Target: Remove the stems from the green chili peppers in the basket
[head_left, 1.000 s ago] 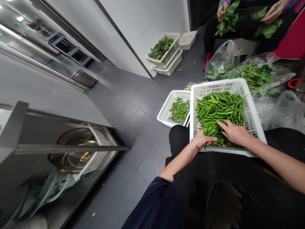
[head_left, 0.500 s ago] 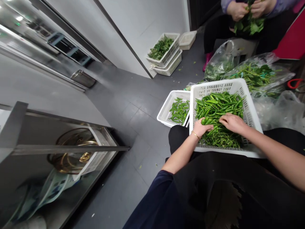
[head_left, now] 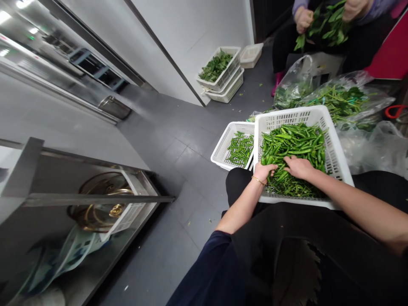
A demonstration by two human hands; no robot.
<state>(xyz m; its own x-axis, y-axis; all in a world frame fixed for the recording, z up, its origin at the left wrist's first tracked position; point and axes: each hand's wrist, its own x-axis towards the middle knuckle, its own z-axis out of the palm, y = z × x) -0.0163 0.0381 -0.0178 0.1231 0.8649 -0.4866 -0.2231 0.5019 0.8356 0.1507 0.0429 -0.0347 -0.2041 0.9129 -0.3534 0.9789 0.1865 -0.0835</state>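
A white slotted basket [head_left: 338,148] rests on my lap, with a heap of green chili peppers [head_left: 299,138] in it and thin green stems [head_left: 295,187] along its near side. My left hand [head_left: 264,171], with a bracelet at the wrist, is at the basket's left side, its fingers closed round something green that I cannot make out. Just to the right, my right hand [head_left: 298,167] reaches into the peppers, its fingertips bent down among them and partly hidden. Left of the basket, a smaller white basket [head_left: 219,149] holds more green peppers [head_left: 241,148].
Across from me, a person's hands [head_left: 303,20] hold leafy greens [head_left: 331,25]. Plastic bags of greens [head_left: 344,100] lie beyond my basket. Stacked baskets [head_left: 226,87] stand by the wall. A metal shelf [head_left: 95,199] with a glass lid is at left.
Both my hands have shifted slightly left over the peppers. The other person's hands have moved apart with the greens. The view has shifted a little.
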